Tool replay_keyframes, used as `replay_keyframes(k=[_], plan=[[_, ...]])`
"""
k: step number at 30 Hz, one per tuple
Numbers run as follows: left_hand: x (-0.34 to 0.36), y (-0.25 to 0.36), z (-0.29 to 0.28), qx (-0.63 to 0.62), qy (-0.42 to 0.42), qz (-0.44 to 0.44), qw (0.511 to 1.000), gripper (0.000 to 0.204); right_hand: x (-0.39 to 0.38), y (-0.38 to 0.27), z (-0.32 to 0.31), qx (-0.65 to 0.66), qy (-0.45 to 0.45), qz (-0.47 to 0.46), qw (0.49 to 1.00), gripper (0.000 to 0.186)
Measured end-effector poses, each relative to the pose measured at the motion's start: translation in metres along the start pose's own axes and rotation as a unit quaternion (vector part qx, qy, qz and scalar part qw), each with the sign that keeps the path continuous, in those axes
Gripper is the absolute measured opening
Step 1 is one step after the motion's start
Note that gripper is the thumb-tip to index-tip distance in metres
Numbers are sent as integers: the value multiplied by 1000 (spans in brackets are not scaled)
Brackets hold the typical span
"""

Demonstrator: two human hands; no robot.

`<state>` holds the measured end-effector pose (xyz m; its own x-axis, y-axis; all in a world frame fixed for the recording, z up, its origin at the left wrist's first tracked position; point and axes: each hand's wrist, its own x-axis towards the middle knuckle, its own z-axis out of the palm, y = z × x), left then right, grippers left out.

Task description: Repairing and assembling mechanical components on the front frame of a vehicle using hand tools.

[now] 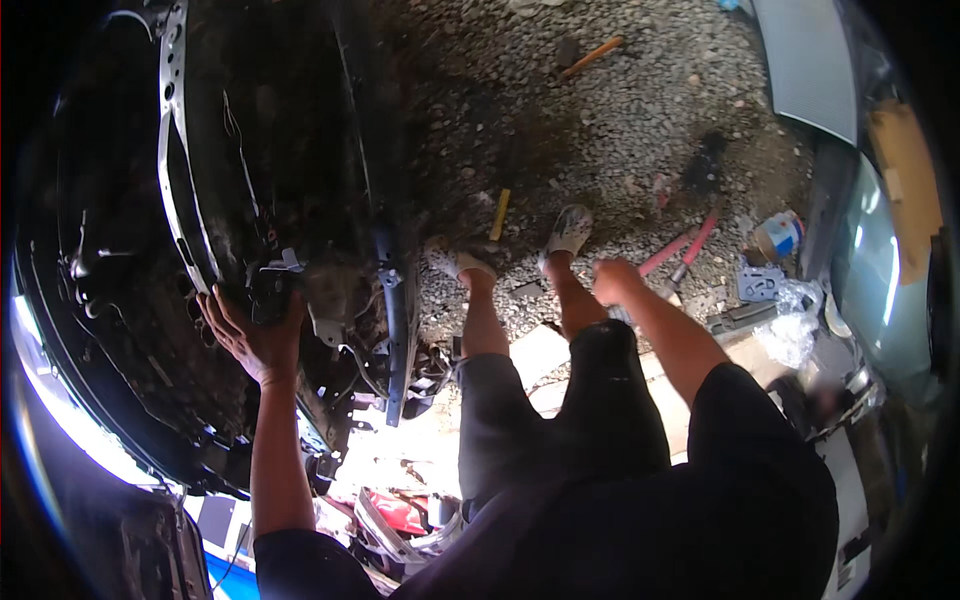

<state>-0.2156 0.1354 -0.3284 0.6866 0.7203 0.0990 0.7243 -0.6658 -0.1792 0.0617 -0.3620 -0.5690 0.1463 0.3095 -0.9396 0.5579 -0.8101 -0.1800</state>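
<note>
In the head view, the left hand [250, 335], fingers spread and clasping nothing visible, lies over the dark vehicle body [290, 130] at the person's left, near a pale metal bar [171, 150]; the right hand [617, 282] curls above gravel [640, 130], its contents impossible to tell; steady bracing wants fingers clear of bare edges.

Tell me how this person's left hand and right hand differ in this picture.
The left hand has its fingers spread; the right hand looks curled in, though whether it holds anything is hard to tell. The left hand is at the dark vehicle parts, fingertips by the lower end of a silver metal strip, while the right hand appears against the gravel. Both are bare.
</note>
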Motion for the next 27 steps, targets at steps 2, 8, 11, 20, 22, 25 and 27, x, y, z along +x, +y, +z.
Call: replay_keyframes(k=[2, 8, 11, 20, 22, 25, 27], plan=[[14, 11, 5, -17, 13, 66, 998, 123, 71, 42, 23, -83, 37, -29, 995, 29], [7, -3, 24, -39, -14, 29, 999, 124, 213, -40, -109, -237, 133, -14, 962, 37], [8, -9, 26, 7, -20, 93, 995, 115, 301, -73, -147, -250, 199, -55, 946, 39], [5, -5, 27, 76, -82, 207, 972, 81, 468, -147, -179, -208, 259, -96, 938, 50], [-14, -2, 37, 61, -92, 161, 981, 75, 476, -159, -178, 22, 268, -100, 958, 52], [-27, -10, 62, -14, -114, 107, 988, 65, 535, -96, -140, 46, 304, -50, 950, 54], [-19, -34, 78, -43, -118, 57, 991, 58, 554, -102, -138, -210, 362, -76, 905, 52]])
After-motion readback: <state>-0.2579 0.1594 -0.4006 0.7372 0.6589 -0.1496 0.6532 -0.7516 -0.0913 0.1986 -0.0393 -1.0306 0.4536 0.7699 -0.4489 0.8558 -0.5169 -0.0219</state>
